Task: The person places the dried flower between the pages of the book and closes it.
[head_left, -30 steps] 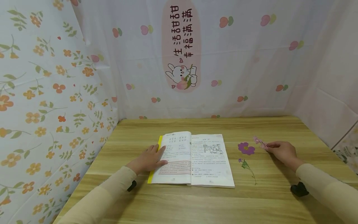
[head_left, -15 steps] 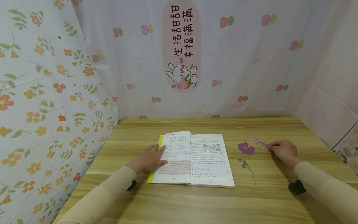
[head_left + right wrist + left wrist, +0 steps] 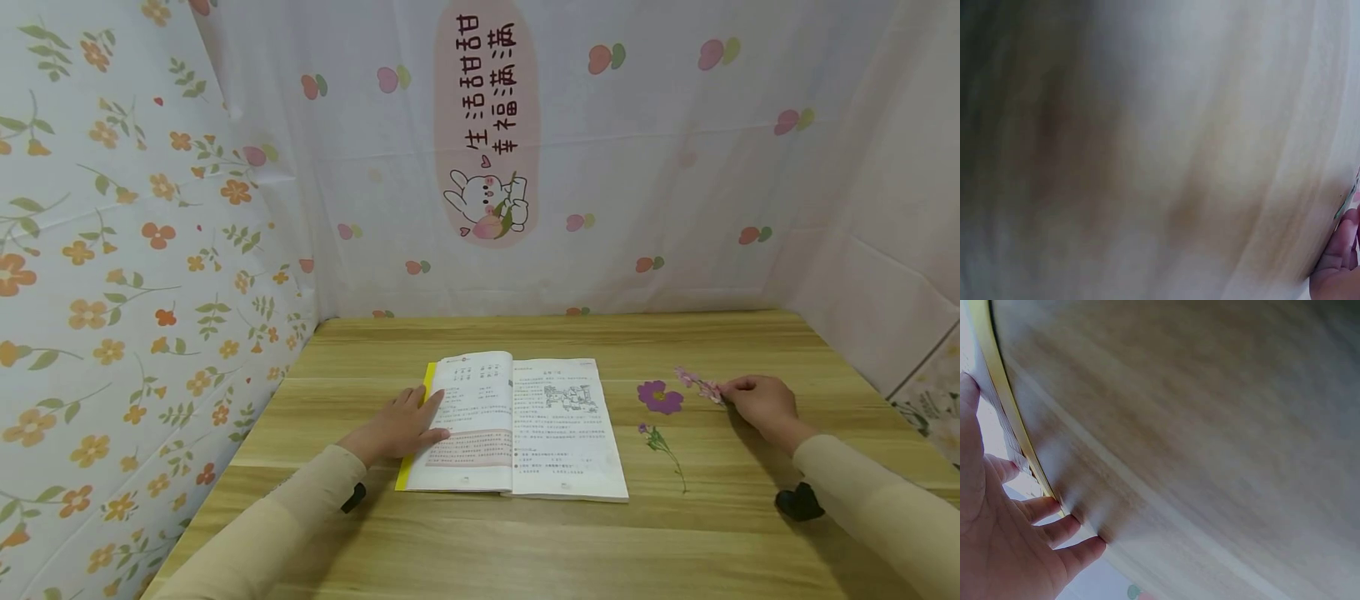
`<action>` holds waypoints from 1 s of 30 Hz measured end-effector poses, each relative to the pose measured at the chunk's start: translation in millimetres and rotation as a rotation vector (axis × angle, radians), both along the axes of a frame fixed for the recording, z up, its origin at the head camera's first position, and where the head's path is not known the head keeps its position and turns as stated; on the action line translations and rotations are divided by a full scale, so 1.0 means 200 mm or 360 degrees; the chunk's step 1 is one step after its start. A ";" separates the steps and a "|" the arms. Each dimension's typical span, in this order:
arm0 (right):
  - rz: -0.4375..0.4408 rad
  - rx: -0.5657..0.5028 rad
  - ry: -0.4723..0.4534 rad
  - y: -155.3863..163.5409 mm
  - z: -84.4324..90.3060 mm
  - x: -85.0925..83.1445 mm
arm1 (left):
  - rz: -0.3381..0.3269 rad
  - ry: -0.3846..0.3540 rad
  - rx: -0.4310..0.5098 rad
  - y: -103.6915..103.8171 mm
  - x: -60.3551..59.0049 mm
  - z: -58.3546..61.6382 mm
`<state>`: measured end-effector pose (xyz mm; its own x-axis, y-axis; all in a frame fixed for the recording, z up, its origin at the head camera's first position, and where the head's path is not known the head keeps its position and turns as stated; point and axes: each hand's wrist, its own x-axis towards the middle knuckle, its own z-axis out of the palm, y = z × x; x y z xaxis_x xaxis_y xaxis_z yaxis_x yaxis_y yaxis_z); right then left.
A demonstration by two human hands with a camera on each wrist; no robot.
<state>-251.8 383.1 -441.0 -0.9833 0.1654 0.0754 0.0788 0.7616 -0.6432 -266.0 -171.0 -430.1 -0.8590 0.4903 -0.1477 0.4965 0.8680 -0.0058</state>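
Observation:
An open book (image 3: 566, 433) with printed pages and a yellow cover edge lies on the wooden table. My left hand (image 3: 397, 427) rests on its left page and edge, fingers spread; in the left wrist view some fingertips (image 3: 1094, 545) reach past the yellow edge to the tabletop. To the right of the book, my right hand (image 3: 763, 408) pinches a sprig of small pink flowers (image 3: 687, 377) at its near end. That hand shows only at the lower right corner of the right wrist view, where its pinch is mostly cut off.
Between the book and my right hand lie a flat purple flower (image 3: 661, 397) and a thin green stem with a small purple bloom (image 3: 663, 444). Patterned cloth (image 3: 645, 192) hangs behind the table (image 3: 480, 550) and along both sides.
The right hand, still pinching the pink sprig, has shifted only slightly. The left hand and the book stay where they were.

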 end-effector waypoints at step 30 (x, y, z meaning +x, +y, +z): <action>0.0079 0.0028 -0.0074 -0.01 -0.01 -0.01 | -0.0031 0.0026 0.0030 0.00 0.01 -0.01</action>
